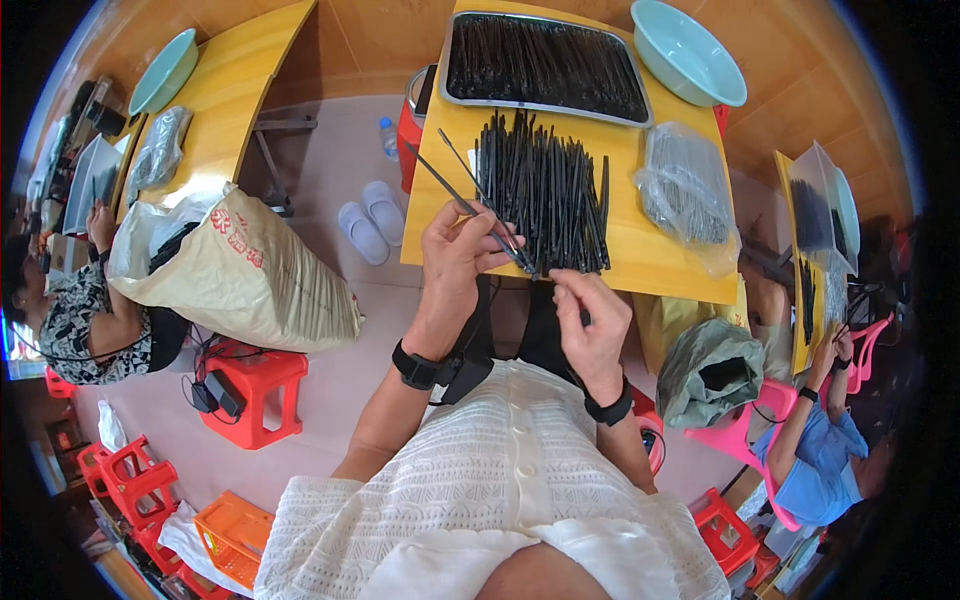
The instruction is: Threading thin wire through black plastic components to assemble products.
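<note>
My left hand (455,245) is closed around two long thin dark sticks (457,196); they slant up to the left, and their lower ends come together near the table's front edge. Just right of it, my right hand (592,325) is pinched, its fingertips by the near ends of a pile of black sticks (545,190). Whatever lies between those fingertips is too small to make out. The pile lies loosely side by side on the yellow table (640,268). Behind it stands a metal tray (642,100) packed with more dark, glossy sticks.
A clear plastic bag of sticks (688,190) and a pale green basin (690,50) are on the table's right. To my left stands a big woven sack (270,270) near a red stool (262,390). Other people (100,310) sit working at both sides.
</note>
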A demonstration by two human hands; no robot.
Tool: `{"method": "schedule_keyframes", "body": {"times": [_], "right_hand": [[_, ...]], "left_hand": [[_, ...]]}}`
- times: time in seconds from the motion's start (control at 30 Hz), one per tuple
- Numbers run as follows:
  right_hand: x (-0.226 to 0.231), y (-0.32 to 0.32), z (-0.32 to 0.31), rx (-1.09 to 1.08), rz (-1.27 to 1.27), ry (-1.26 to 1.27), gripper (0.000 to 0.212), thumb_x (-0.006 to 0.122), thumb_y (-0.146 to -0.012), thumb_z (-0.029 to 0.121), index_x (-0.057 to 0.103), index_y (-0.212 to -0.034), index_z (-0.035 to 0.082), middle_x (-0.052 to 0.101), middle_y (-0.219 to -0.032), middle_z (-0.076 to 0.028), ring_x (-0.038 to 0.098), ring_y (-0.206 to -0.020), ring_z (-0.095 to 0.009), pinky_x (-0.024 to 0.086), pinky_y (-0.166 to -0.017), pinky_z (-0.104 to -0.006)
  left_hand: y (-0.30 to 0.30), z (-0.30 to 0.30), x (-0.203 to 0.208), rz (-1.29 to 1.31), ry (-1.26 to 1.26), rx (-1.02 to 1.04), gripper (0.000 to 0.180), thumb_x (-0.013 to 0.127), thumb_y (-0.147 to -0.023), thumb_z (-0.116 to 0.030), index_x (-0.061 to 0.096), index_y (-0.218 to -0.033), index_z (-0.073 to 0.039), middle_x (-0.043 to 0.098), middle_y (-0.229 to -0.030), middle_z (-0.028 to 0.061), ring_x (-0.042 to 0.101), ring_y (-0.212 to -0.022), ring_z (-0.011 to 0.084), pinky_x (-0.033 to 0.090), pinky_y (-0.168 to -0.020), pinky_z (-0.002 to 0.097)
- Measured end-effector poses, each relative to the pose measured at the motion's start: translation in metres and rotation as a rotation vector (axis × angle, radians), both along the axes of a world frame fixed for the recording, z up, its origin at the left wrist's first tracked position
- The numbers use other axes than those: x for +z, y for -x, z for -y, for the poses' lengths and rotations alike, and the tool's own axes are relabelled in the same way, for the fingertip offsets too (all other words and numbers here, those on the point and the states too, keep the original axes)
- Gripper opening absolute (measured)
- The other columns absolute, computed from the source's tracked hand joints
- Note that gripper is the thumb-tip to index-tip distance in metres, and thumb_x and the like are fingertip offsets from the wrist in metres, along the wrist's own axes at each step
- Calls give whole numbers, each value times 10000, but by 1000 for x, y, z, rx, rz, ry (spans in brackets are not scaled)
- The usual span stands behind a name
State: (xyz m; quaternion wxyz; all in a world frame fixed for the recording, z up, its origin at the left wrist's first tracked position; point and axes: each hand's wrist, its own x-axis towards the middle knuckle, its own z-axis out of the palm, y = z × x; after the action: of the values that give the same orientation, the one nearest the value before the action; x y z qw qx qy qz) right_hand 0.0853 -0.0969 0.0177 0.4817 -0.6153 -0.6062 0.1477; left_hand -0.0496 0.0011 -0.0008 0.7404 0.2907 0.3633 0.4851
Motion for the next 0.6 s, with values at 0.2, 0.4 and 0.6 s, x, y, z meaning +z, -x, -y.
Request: {"method": "schedule_keyframes", "body": {"times": [0.2,0.4,0.6], "right_hand": [[-9,7,-1,81,364,-137,338,585,-645,-42,632,-970,39,440,-580,-66,474,-472,-210,397,-449,-300],[-10,10,-5,55,408,-134,327,594,-651,-55,636,-961,41,438,-563,-70,460,-447,-197,376,-432,-303],[-16,9,-3,58,425,-132,350,585,-651,-54,624,-985,41,423,-553,-75,466,-448,-208,379,-428,-316]], "left_hand": [[1,-1,-3,36,-8,45,58,505,-849,-80,518,-890,-42,616,-787,133,650,-697,220,555,-566,259],[0,2,0,26,-34,106,40,529,-829,-68,519,-858,-42,612,-767,125,648,-687,220,552,-560,261],[-4,5,-5,-11,-62,94,42,535,-815,-45,503,-840,-38,591,-723,87,632,-644,191,552,-588,305]]}}
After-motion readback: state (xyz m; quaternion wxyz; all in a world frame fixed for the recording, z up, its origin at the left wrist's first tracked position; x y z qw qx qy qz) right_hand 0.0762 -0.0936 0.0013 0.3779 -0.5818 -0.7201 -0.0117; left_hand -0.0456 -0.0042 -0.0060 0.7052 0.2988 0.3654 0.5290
